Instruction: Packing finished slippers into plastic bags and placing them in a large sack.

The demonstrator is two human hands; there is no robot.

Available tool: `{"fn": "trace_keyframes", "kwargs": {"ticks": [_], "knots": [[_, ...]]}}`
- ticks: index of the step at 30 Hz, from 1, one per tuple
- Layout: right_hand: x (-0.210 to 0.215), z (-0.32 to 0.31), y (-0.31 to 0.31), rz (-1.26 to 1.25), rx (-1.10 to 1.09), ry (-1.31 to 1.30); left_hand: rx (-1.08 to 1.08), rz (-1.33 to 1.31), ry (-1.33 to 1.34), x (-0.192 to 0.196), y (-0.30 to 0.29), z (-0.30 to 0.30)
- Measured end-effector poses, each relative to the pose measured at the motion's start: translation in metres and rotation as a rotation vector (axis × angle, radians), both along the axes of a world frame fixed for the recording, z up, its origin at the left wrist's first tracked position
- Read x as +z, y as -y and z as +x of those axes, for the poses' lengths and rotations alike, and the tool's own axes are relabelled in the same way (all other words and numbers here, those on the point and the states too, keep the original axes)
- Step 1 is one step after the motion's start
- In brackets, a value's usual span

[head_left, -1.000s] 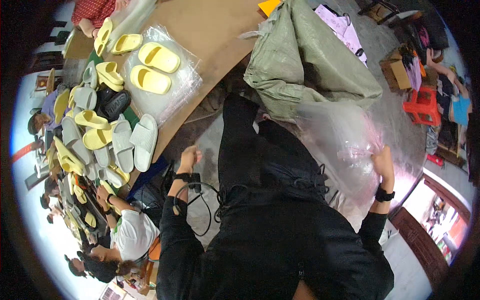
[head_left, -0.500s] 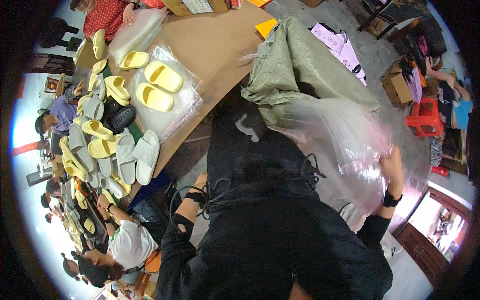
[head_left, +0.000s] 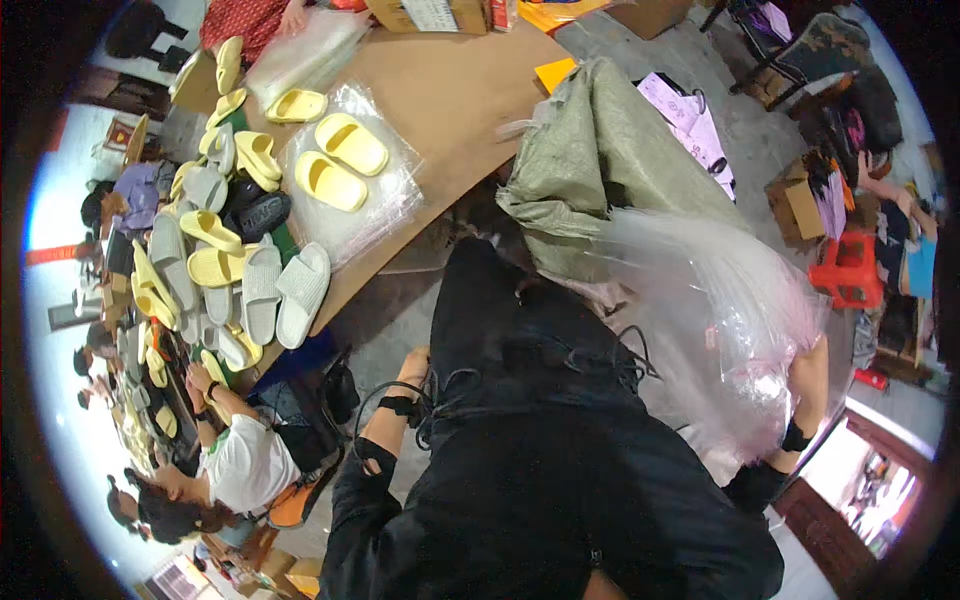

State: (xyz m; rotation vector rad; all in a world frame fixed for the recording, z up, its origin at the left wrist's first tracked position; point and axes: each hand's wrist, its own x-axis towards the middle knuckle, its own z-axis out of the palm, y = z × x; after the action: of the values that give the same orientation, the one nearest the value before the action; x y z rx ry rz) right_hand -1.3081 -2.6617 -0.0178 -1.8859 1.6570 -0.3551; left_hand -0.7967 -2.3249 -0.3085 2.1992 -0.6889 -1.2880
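Head view: the clear, pink-tinged plastic film bundle (head_left: 700, 310), right of centre, had fanned wider than a second earlier. Right hand (head_left: 808, 375) clamped on its edge, lower right. Left hand (head_left: 414, 364), lower centre-left, had closed in on the black fabric trousers (head_left: 500, 365); fingers hidden, can't tell grip. Handling looked one-handed.

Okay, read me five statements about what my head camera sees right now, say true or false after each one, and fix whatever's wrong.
1. The right hand holds a clear plastic bundle. True.
2. Two yellow slippers lie on flat clear plastic on the brown table. True.
3. The left hand rests on that table. False: it is down beside the black trousers.
4. The green sack is to the right of those two slippers. True.
5. The plastic stool on the right is blue. False: it is red.
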Motion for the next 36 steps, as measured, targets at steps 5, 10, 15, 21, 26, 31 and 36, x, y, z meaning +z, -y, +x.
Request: {"fn": "trace_keyframes", "kwargs": {"ticks": [5, 10, 15, 21, 26, 31, 36], "knots": [[-0.002, 0.013, 0.024, -0.034, 0.107, -0.141, 0.597, 0.172, -0.656, 0.003, -0.02, 0.0], [0.0, 0.053, 0.052, 0.024, 0.395, -0.085, 0.659, 0.103, -0.452, 0.025, -0.034, -0.007], [0.018, 0.088, 0.065, -0.073, 0.514, -0.164, 0.558, 0.176, -0.597, 0.051, -0.058, -0.022], [0.015, 0.116, 0.069, 0.036, 0.612, -0.129, 0.586, 0.249, -0.538, 0.097, -0.057, -0.03], [0.009, 0.183, 0.06, 0.214, 0.723, -0.141, -0.115, -0.326, -0.499, 0.075, -0.169, -0.02], [0.019, 0.234, 0.037, 0.149, 0.693, -0.065, 0.343, 0.202, -0.801, 0.113, -0.209, 0.036], [0.036, 0.282, 0.017, 0.128, 0.737, -0.079, 0.533, 0.261, -0.378, 0.13, -0.182, 0.097]]}}
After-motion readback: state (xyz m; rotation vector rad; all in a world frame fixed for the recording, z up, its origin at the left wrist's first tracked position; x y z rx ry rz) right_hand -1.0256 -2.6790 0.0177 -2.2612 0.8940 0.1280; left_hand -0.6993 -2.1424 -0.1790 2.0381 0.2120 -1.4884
